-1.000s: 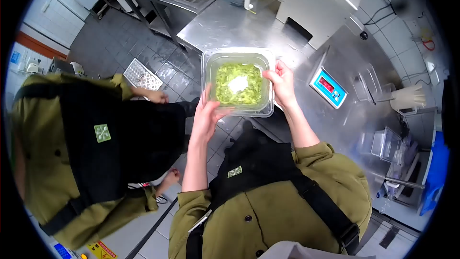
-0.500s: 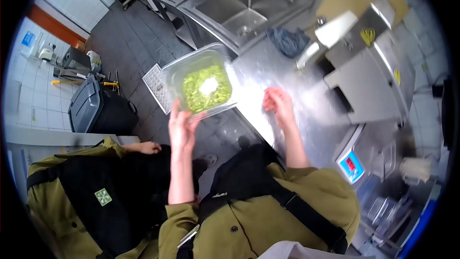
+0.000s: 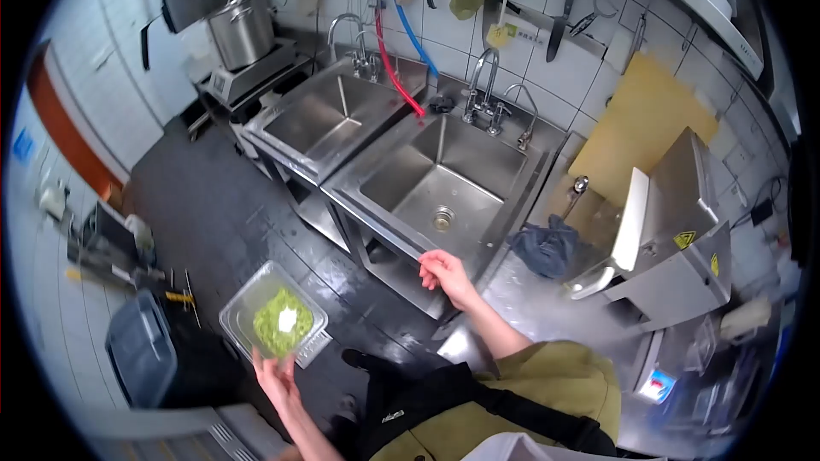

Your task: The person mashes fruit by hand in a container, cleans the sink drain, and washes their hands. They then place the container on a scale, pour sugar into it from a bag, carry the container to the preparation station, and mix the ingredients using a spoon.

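Note:
A clear plastic container point(image 3: 245, 305) of chopped green food point(image 3: 275, 335) hangs over the floor at lower left. My left hand point(image 3: 278, 378) grips its near edge, with the fingers partly hidden beneath it. A bright glare covers part of the green food. My right hand point(image 3: 446, 278) is in front of the right-hand sink point(image 3: 401, 181), near its front edge. Its fingers are loosely curled in, and nothing shows between them.
Another sink point(image 3: 295, 124) adjoins on the left. A dark cloth point(image 3: 545, 246) and a metal machine point(image 3: 675, 248) rest on the steel counter point(image 3: 530, 316) to the right. A lidded bin point(image 3: 141, 346) stands at lower left. Knives point(image 3: 559, 26) hang on the wall.
The view has swung up toward the sinks and wall. The container, in my left hand, now shows lower and farther left. My right hand is now in front of the sink. The other person has left view.

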`<state>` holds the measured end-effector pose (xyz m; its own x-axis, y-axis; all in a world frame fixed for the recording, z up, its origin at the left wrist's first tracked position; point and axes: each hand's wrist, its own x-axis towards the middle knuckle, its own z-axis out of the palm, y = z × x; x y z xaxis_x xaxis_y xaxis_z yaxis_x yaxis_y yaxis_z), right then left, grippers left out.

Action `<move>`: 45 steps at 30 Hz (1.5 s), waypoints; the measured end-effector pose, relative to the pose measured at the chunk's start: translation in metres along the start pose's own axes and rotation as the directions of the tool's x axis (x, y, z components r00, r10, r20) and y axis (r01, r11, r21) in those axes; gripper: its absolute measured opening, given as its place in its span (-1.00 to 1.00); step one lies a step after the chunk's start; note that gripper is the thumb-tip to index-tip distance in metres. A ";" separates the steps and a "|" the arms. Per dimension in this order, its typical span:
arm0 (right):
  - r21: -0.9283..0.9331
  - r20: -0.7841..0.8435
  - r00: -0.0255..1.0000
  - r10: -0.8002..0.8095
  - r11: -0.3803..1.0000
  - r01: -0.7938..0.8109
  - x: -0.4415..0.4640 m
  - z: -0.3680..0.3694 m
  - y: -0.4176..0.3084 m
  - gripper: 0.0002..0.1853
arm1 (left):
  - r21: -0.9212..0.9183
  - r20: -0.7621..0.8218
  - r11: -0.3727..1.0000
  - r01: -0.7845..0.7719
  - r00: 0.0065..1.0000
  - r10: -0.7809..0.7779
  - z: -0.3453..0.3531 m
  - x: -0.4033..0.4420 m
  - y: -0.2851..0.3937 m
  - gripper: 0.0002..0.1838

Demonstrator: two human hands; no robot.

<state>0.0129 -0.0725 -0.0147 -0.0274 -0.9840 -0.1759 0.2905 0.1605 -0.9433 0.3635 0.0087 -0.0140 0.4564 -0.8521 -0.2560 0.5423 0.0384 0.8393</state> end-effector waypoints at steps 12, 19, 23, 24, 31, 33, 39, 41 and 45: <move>-0.537 0.210 0.973 -0.091 0.821 0.193 0.228 0.194 -0.003 -0.78 | -0.051 0.139 0.989 0.137 0.982 -0.129 0.033 0.311 0.066 -0.32; -0.234 -0.022 0.998 0.055 0.971 -0.059 0.388 0.234 0.031 -0.82 | 0.007 0.254 0.943 0.334 0.911 -0.325 0.045 0.527 0.074 -0.38; -0.153 0.061 0.998 -0.007 0.988 0.016 0.505 0.317 0.004 -0.81 | -0.015 -0.044 0.970 0.242 0.969 -0.243 0.040 0.619 0.127 -0.36; -0.150 0.141 0.990 -0.009 0.988 0.031 0.534 0.344 -0.006 -0.81 | -0.027 0.087 0.984 0.177 0.981 -0.174 0.040 0.639 0.144 -0.37; -0.482 0.620 0.731 0.285 0.873 0.069 0.717 0.548 0.003 -0.76 | -0.228 -0.391 0.956 -0.186 0.916 0.086 -0.008 0.759 0.221 -0.29; -0.467 0.640 0.705 0.306 0.883 0.040 0.759 0.611 0.028 -0.76 | -0.200 -0.425 0.954 -0.222 0.897 0.119 -0.038 0.808 0.243 -0.30; -0.660 0.693 0.634 0.344 0.656 0.366 0.878 0.805 0.057 -0.68 | -0.180 -0.499 0.960 -0.216 0.861 0.100 -0.103 0.969 0.313 -0.25; -0.681 0.708 0.645 0.288 0.517 0.518 0.919 0.861 0.036 -0.64 | -0.143 -0.481 0.978 -0.150 0.875 0.064 -0.102 1.022 0.343 -0.27; -0.617 0.650 0.760 -0.019 0.572 0.541 1.014 0.940 0.041 -0.67 | -0.231 -0.347 0.972 -0.041 0.937 -0.043 -0.108 1.166 0.365 -0.34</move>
<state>0.8959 -1.1364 0.0332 0.5952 -0.8008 0.0669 -0.4386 -0.3935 -0.8080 1.1696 -0.9151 -0.0579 0.6492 -0.6190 -0.4420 0.6711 0.1927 0.7159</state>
